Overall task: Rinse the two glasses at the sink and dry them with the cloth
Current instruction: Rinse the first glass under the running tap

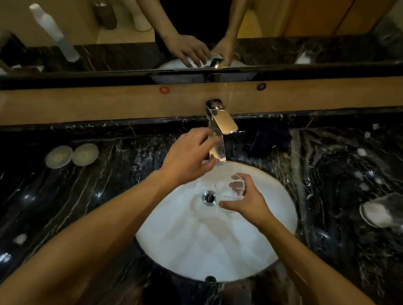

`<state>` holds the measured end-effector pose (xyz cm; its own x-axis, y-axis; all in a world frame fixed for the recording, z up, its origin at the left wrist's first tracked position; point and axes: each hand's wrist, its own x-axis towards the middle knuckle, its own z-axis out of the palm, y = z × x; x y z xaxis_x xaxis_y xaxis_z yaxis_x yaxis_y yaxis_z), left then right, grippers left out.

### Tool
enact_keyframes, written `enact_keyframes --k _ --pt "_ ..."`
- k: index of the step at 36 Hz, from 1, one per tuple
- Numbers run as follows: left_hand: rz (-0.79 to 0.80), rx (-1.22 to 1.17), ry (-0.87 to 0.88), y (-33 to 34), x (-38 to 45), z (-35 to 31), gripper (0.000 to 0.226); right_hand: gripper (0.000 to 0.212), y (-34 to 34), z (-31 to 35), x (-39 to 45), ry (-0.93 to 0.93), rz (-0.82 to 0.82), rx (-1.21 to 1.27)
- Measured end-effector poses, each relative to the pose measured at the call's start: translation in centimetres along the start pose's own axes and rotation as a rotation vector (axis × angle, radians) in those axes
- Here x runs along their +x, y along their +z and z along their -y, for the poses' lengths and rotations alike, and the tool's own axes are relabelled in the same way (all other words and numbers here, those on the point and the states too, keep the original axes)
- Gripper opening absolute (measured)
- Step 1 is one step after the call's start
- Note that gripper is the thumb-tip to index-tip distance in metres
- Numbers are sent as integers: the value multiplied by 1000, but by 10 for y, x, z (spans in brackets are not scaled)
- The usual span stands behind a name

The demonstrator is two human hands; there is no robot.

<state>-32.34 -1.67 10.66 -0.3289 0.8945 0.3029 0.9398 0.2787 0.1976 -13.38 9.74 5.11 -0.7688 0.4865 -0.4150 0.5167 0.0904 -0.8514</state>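
- The right hand (247,200) holds a clear glass (232,188) over the white sink (213,247), just right of the drain (209,197); its grip is clamped on the glass, thumb on the near side and fingers curled round the far side.
- The left hand (186,156) reaches to the chrome tap (218,127) at the back edge of the counter (63,202); its fingers are curled at the spout, but whether the grip closes on it I cannot tell.
- A second glass (385,210) lies on its side on the counter towards the right edge, well apart from the sink.
- A dark cloth (269,140) lies on the counter just right of the tap, near the back edge.
- Two round pale discs (71,156) sit side by side on the counter left of the sink.
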Motion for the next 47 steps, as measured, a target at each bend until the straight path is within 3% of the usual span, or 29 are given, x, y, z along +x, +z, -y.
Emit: enact_keyframes --k 7,13,27,47 --pt "-3 -26 -77 -2 48 1 54 76 6 19 36 -37 17 36" --pt "40 44 -81 -1 69 7 47 77 4 25 50 -39 31 74" --pt "0 153 39 0 73 12 40 83 9 18 55 -31 18 134" --pt "-22 81 -40 -11 79 14 35 83 11 19 51 -27 37 120"
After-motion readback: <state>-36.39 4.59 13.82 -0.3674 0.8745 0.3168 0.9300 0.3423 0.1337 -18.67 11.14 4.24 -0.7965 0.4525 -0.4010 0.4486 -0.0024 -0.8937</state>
